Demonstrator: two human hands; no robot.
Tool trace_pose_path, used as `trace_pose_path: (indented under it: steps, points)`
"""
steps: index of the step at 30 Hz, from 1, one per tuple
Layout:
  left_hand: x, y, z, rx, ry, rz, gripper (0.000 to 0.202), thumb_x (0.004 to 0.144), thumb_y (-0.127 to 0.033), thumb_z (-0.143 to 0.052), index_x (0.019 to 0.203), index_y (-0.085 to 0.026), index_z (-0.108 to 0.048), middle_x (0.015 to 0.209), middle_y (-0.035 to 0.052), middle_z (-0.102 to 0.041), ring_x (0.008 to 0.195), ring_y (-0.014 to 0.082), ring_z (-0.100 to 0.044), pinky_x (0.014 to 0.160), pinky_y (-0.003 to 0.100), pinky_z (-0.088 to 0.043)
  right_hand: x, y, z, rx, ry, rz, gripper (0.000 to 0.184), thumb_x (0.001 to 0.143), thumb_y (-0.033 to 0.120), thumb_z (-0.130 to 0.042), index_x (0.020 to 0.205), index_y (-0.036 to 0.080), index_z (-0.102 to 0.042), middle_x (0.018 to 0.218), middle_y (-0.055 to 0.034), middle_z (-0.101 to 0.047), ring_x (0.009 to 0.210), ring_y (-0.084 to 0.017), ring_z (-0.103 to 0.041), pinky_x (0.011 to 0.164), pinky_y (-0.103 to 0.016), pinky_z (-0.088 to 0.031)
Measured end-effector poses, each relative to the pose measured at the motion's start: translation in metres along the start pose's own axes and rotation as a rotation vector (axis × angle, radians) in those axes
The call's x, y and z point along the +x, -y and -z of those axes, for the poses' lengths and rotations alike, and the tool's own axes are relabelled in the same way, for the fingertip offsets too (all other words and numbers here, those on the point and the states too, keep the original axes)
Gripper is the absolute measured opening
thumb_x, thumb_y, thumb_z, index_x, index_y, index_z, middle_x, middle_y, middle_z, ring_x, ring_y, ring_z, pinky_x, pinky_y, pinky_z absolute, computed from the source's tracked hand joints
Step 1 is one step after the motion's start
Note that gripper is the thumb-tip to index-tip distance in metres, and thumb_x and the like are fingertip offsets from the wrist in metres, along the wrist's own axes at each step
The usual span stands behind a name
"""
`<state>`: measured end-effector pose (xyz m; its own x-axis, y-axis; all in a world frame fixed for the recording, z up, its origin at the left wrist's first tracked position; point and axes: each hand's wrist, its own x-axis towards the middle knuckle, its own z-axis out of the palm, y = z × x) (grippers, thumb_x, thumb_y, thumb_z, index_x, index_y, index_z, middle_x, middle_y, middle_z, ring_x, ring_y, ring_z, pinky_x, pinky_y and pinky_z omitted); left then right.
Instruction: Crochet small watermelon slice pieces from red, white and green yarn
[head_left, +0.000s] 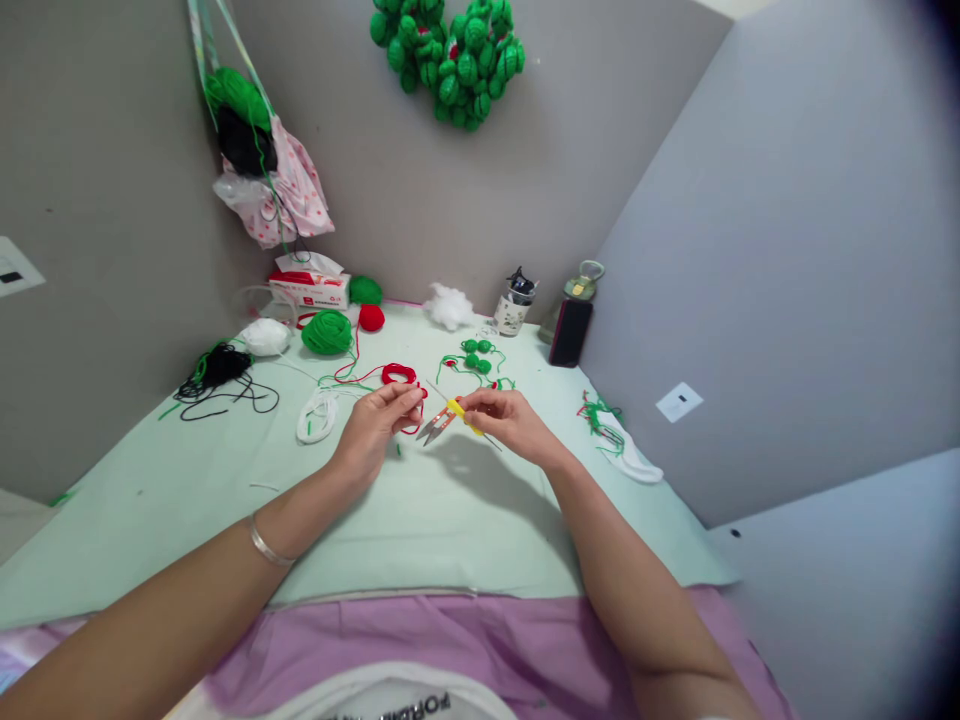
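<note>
My left hand [382,420] is closed, with thumb and fingers pinching a small red crochet piece [423,392]. Red yarn hangs beside its fingertips. In my right hand [506,418] is a crochet hook [466,416] with a yellow handle, its thin metal tip angled up toward the red piece but apart from it. Thread snips [438,424] with orange handles show just below the hook; whether they lie on the table or touch the right hand I cannot tell. A loose red yarn coil [398,373] lies beyond the left hand.
Green crochet balls [478,356] with yarn tails lie past my hands. Green yarn [327,332], white yarn [316,416] and black yarn [217,368] are at left. A tissue box [311,290], pen cup [513,308] and phone [571,333] stand along the back.
</note>
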<state>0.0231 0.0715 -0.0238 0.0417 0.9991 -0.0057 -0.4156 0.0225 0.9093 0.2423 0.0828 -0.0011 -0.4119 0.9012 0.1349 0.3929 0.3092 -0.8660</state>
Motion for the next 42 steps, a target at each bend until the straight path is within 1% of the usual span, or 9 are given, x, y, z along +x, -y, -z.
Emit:
trace_pose_path:
  steps: [4, 8, 12, 16, 19, 23, 28, 34, 42]
  points:
    - [-0.002, 0.001, -0.002, 0.052, 0.012, 0.001, 0.033, 0.066, -0.042, -0.091, 0.077, -0.016, -0.074, 0.065, -0.0016, -0.067, 0.063, 0.0124, -0.060, 0.071, 0.027, -0.050, -0.001, 0.000, -0.006, 0.105, 0.002, -0.003, 0.019, 0.083, 0.031, -0.069, 0.091, 0.017, -0.079, 0.088, -0.0031, -0.073, 0.066, -0.011, -0.052, 0.061, -0.026, -0.040]
    - [-0.002, 0.001, -0.003, 0.078, 0.011, 0.011, 0.034, 0.065, -0.044, -0.091, 0.077, -0.016, -0.074, 0.064, -0.0013, -0.067, 0.063, 0.0128, -0.060, 0.070, 0.027, -0.050, 0.002, 0.002, -0.007, 0.238, -0.017, -0.025, 0.021, 0.079, 0.033, -0.073, 0.091, 0.016, -0.077, 0.075, -0.0007, -0.068, 0.059, -0.010, -0.051, 0.056, -0.026, -0.040]
    - [-0.009, -0.007, -0.007, 0.073, 0.029, 0.034, 0.034, 0.067, -0.045, -0.089, 0.078, -0.017, -0.073, 0.067, -0.0010, -0.066, 0.064, 0.0140, -0.061, 0.072, 0.029, -0.052, -0.001, 0.018, -0.005, 0.399, -0.116, -0.018, 0.028, 0.075, 0.037, -0.076, 0.095, 0.018, -0.071, 0.069, 0.0029, -0.060, 0.055, -0.010, -0.052, 0.054, -0.026, -0.046]
    - [-0.033, -0.016, -0.013, 0.069, 0.050, 0.021, 0.028, 0.071, -0.043, -0.087, 0.077, -0.019, -0.074, 0.075, 0.0000, -0.068, 0.072, 0.0163, -0.064, 0.079, 0.031, -0.054, -0.029, 0.043, -0.014, 0.523, -0.251, 0.026, 0.017, 0.080, 0.034, -0.071, 0.088, 0.021, -0.062, 0.079, 0.0007, -0.062, 0.058, -0.010, -0.057, 0.056, -0.026, -0.052]
    - [-0.055, -0.016, -0.016, 0.089, 0.052, 0.003, 0.021, 0.072, -0.039, -0.087, 0.077, -0.022, -0.075, 0.078, -0.0003, -0.069, 0.079, 0.0189, -0.066, 0.084, 0.032, -0.052, -0.059, 0.058, -0.032, 0.623, -0.409, 0.148, 0.013, 0.088, 0.032, -0.068, 0.088, 0.024, -0.058, 0.084, -0.0005, -0.066, 0.057, -0.012, -0.064, 0.053, -0.027, -0.055]
    - [-0.073, -0.009, -0.014, 0.166, 0.046, -0.004, 0.017, 0.075, -0.039, -0.084, 0.077, -0.024, -0.076, 0.082, 0.0014, -0.070, 0.085, 0.0214, -0.064, 0.083, 0.033, -0.050, -0.087, 0.063, -0.061, 0.518, -0.576, 0.217, 0.015, 0.103, 0.034, -0.052, 0.101, 0.025, -0.063, 0.098, -0.0068, -0.074, 0.071, -0.019, -0.076, 0.063, -0.036, -0.065]
    - [-0.076, -0.005, -0.012, 0.160, 0.047, 0.053, 0.020, 0.075, -0.042, -0.084, 0.078, -0.023, -0.078, 0.086, 0.0023, -0.071, 0.088, 0.0217, -0.064, 0.087, 0.033, -0.050, -0.099, 0.057, -0.083, 0.423, -0.669, 0.355, 0.026, 0.106, 0.023, -0.048, 0.110, 0.028, -0.073, 0.106, -0.0067, -0.074, 0.086, -0.020, -0.077, 0.072, -0.037, -0.068]
    - [-0.077, -0.005, -0.011, 0.131, 0.002, 0.093, 0.023, 0.073, -0.044, -0.085, 0.077, -0.023, -0.079, 0.084, 0.0032, -0.072, 0.086, 0.0234, -0.068, 0.085, 0.035, -0.052, -0.109, 0.051, -0.085, 0.222, -0.720, 0.450, 0.032, 0.105, 0.014, -0.044, 0.116, 0.027, -0.071, 0.108, -0.0082, -0.074, 0.097, -0.023, -0.072, 0.073, -0.040, -0.067]
    - [-0.079, 0.002, -0.010, 0.158, 0.023, 0.083, 0.021, 0.077, -0.044, -0.083, 0.076, -0.024, -0.077, 0.081, 0.0017, -0.070, 0.085, 0.0217, -0.066, 0.084, 0.033, -0.050, -0.112, 0.048, -0.084, -0.021, -0.633, 0.442, 0.035, 0.098, 0.007, -0.055, 0.122, 0.029, -0.069, 0.104, -0.0075, -0.075, 0.099, -0.024, -0.071, 0.078, -0.041, -0.063]
